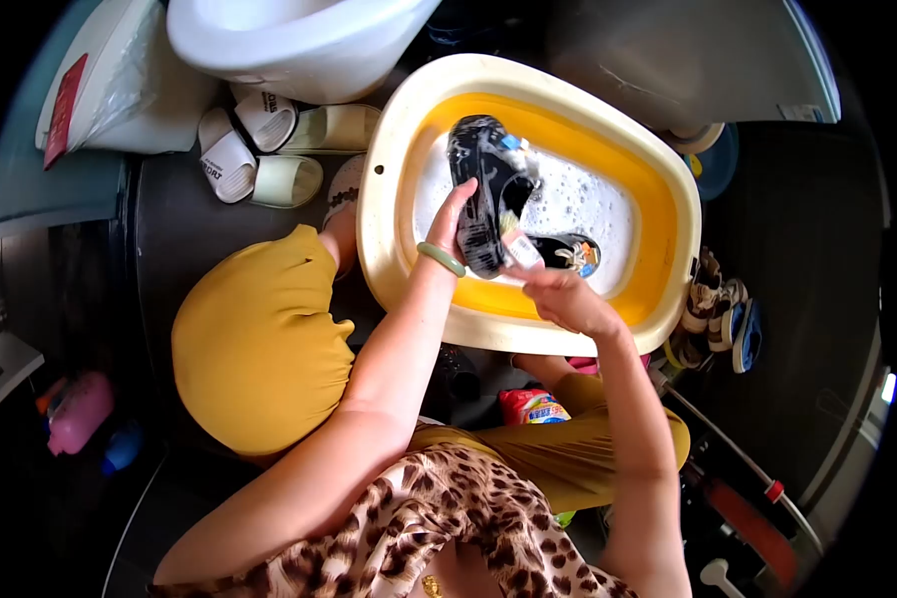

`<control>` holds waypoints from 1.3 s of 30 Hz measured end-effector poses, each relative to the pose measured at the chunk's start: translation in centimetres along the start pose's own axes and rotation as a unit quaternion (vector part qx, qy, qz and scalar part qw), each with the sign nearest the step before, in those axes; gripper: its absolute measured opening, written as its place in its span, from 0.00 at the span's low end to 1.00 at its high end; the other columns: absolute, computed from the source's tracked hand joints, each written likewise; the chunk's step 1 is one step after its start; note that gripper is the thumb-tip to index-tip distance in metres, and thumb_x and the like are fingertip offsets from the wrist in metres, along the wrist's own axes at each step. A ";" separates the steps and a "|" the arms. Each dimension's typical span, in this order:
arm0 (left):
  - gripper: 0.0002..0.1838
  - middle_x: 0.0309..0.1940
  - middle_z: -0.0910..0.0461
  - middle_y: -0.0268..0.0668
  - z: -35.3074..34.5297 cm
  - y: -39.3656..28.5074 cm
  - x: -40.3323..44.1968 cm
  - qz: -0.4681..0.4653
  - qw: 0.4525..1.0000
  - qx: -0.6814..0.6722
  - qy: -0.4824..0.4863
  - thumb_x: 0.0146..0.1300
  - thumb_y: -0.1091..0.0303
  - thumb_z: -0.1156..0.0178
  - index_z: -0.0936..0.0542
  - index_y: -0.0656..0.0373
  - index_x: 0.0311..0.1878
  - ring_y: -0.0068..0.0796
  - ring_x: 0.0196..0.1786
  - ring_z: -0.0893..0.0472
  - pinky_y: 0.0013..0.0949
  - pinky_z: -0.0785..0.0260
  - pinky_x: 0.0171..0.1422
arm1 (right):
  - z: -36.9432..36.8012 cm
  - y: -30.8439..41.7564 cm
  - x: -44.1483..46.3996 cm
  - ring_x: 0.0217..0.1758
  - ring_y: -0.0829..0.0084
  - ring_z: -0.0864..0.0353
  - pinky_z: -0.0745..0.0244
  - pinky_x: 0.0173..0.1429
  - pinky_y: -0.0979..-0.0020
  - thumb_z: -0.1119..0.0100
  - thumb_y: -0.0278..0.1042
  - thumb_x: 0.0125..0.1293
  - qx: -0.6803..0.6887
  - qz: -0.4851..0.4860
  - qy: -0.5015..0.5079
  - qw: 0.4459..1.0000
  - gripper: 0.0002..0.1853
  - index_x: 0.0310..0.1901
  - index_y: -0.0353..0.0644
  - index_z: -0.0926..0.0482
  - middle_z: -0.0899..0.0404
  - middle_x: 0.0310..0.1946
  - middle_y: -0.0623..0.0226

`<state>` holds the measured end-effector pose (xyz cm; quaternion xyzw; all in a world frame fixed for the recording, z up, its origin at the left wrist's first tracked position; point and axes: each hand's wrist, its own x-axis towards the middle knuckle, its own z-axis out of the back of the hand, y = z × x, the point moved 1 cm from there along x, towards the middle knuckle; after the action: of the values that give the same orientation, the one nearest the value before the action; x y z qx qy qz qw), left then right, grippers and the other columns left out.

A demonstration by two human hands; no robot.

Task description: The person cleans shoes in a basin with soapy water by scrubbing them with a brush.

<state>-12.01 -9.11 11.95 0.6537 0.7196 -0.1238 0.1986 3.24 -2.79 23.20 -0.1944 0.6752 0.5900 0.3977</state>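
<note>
My left hand (450, 221) grips a black sandal (480, 189) by its side, holding it tilted over the basin. White suds streak its surface, and small coloured decorations show at its upper edge. My right hand (571, 301) is closed on a pale scrubbing brush (520, 249), whose yellowish bristles are against or very close to the sandal's inner side; contact is hard to make out. A second black sandal (578, 251) with colourful ornaments lies partly in the foamy water (588, 204). Both hands are above the yellow and cream basin (673, 189).
White and cream slippers (289, 181) lie left of the basin, below a white toilet (269, 50). Several shoes (718, 314) stand to the right. A red detergent bag (531, 406) is between my legs. A long pole (747, 468) lies at lower right.
</note>
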 end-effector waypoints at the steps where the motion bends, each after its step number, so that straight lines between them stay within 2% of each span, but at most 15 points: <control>1: 0.23 0.42 0.19 0.40 0.4 0.1 0.2 -0.013 0.999 0.031 0.003 0.58 0.55 0.41 0.25 0.61 0.50 0.35 0.42 0.20 0.38 0.28 0.54 | 0.8 -0.7 -0.4 0.17 0.89 0.46 0.46 0.20 0.85 0.54 0.26 0.67 -0.088 -0.031 0.040 0.995 0.18 0.57 0.52 0.25 0.38 0.17 0.85; 5: 0.24 0.43 0.20 0.41 0.7 0.7 0.3 0.025 0.998 0.055 0.025 0.58 0.55 0.41 0.26 0.62 0.52 0.35 0.42 0.19 0.38 0.26 0.51 | 4.2 -0.2 1.6 0.18 0.88 0.42 0.42 0.22 0.84 0.53 0.22 0.64 -0.173 -0.036 -0.023 0.984 0.20 0.54 0.53 0.22 0.36 0.18 0.84; 7: 0.24 0.43 0.20 0.40 0.5 0.8 0.1 0.041 0.996 0.068 0.030 0.57 0.56 0.39 0.26 0.61 0.52 0.36 0.40 0.19 0.37 0.25 0.49 | 3.7 0.9 3.3 0.15 0.88 0.44 0.47 0.19 0.84 0.54 0.23 0.64 -0.075 -0.004 -0.052 0.996 0.21 0.59 0.49 0.28 0.41 0.15 0.83; 11: 0.29 0.48 0.22 0.43 -0.5 -0.2 -0.3 -0.029 0.996 0.049 0.064 0.58 0.50 0.43 0.29 0.62 0.56 0.38 0.48 0.22 0.42 0.29 0.57 | 1.1 1.6 0.5 0.11 0.89 0.47 0.49 0.15 0.86 0.58 0.21 0.65 0.177 0.017 0.082 0.981 0.19 0.56 0.44 0.26 0.39 0.13 0.83; 15: 0.25 0.45 0.20 0.42 0.9 -0.4 -0.4 -0.011 0.996 0.087 0.016 0.55 0.57 0.38 0.27 0.63 0.53 0.35 0.44 0.20 0.37 0.26 0.52 | 2.9 -1.2 -0.6 0.18 0.88 0.40 0.42 0.21 0.83 0.51 0.20 0.62 0.055 -0.037 0.129 0.989 0.15 0.45 0.46 0.18 0.25 0.24 0.77; 18: 0.25 0.46 0.21 0.41 1.1 0.5 -0.9 0.039 0.990 0.136 0.017 0.55 0.59 0.39 0.27 0.62 0.53 0.35 0.45 0.20 0.37 0.27 0.52 | 5.2 -0.4 1.1 0.20 0.84 0.37 0.39 0.24 0.79 0.50 0.21 0.59 -0.260 0.061 -0.024 0.963 0.17 0.46 0.49 0.18 0.28 0.22 0.76; 19: 0.25 0.46 0.21 0.41 1.0 0.9 -0.7 0.045 0.989 0.139 0.017 0.55 0.59 0.39 0.27 0.62 0.53 0.35 0.45 0.20 0.37 0.27 0.52 | 4.8 0.9 1.9 0.19 0.84 0.39 0.40 0.24 0.80 0.52 0.22 0.60 -0.187 0.001 -0.046 0.981 0.16 0.45 0.47 0.18 0.30 0.20 0.74; 23: 0.29 0.49 0.23 0.42 0.4 0.6 -0.2 0.009 0.993 0.110 0.051 0.57 0.53 0.41 0.30 0.63 0.56 0.38 0.47 0.22 0.39 0.30 0.56 | 1.9 0.7 2.4 0.12 0.86 0.43 0.47 0.16 0.83 0.53 0.23 0.62 0.094 0.050 0.033 0.994 0.15 0.46 0.47 0.20 0.38 0.13 0.78; 27: 0.31 0.49 0.24 0.42 0.3 -0.3 0.2 -0.013 0.995 0.094 0.038 0.55 0.58 0.39 0.33 0.62 0.59 0.38 0.47 0.22 0.40 0.29 0.56 | 1.7 -2.7 0.2 0.11 0.88 0.45 0.50 0.14 0.83 0.53 0.25 0.62 0.049 -0.007 0.092 0.994 0.14 0.46 0.48 0.20 0.40 0.12 0.79; 29: 0.37 0.51 0.26 0.41 0.2 0.3 0.8 -0.135 0.939 0.312 -0.053 0.51 0.66 0.36 0.39 0.58 0.65 0.36 0.49 0.23 0.40 0.30 0.57 | 3.9 -5.5 1.1 0.11 0.88 0.45 0.51 0.14 0.83 0.53 0.25 0.60 -0.014 -0.030 0.091 0.995 0.15 0.45 0.48 0.20 0.39 0.12 0.79; 30: 0.43 0.54 0.29 0.42 -1.1 0.8 0.4 -0.124 0.913 0.380 -0.075 0.49 0.71 0.35 0.45 0.54 0.68 0.35 0.52 0.25 0.39 0.32 0.59 | 4.2 -5.2 0.8 0.11 0.86 0.45 0.50 0.14 0.81 0.54 0.25 0.59 -0.050 -0.068 0.050 0.995 0.16 0.45 0.48 0.20 0.38 0.13 0.77; 31: 0.48 0.58 0.33 0.46 0.5 1.0 1.6 -0.182 0.824 0.531 -0.075 0.47 0.63 0.33 0.48 0.50 0.70 0.39 0.57 0.29 0.40 0.33 0.59 | 4.4 -5.3 0.8 0.11 0.83 0.43 0.47 0.15 0.78 0.55 0.24 0.57 -0.124 -0.074 -0.003 0.990 0.16 0.44 0.46 0.20 0.36 0.14 0.74; 33: 0.50 0.57 0.33 0.50 -0.2 1.5 0.6 -0.246 0.539 0.796 -0.120 0.44 0.59 0.31 0.48 0.44 0.70 0.46 0.59 0.32 0.45 0.38 0.62 | 4.9 -8.1 1.8 0.13 0.79 0.38 0.41 0.16 0.75 0.56 0.23 0.56 -0.175 -0.065 -0.058 0.981 0.17 0.43 0.46 0.19 0.33 0.16 0.70; 35: 0.54 0.50 0.32 0.54 -0.3 2.2 0.3 -0.268 0.422 0.855 -0.140 0.39 0.54 0.31 0.51 0.36 0.71 0.55 0.53 0.31 0.50 0.38 0.58 | 4.6 -9.9 2.2 0.15 0.77 0.34 0.38 0.17 0.74 0.56 0.23 0.55 -0.198 -0.065 -0.073 0.975 0.17 0.42 0.48 0.19 0.30 0.17 0.68; 39: 0.56 0.48 0.32 0.53 -2.4 3.0 -1.9 -0.307 0.374 0.868 -0.114 0.39 0.56 0.30 0.53 0.37 0.71 0.55 0.53 0.32 0.51 0.38 0.57 | 3.7 -11.4 1.9 0.20 0.71 0.25 0.31 0.22 0.71 0.54 0.24 0.54 -0.280 -0.071 -0.090 0.953 0.18 0.43 0.52 0.18 0.24 0.21 0.63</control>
<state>-9.22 -9.39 15.17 0.1817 0.3399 -0.8063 -0.4488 11.57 -1.46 14.49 -0.2911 0.4289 0.7406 0.4275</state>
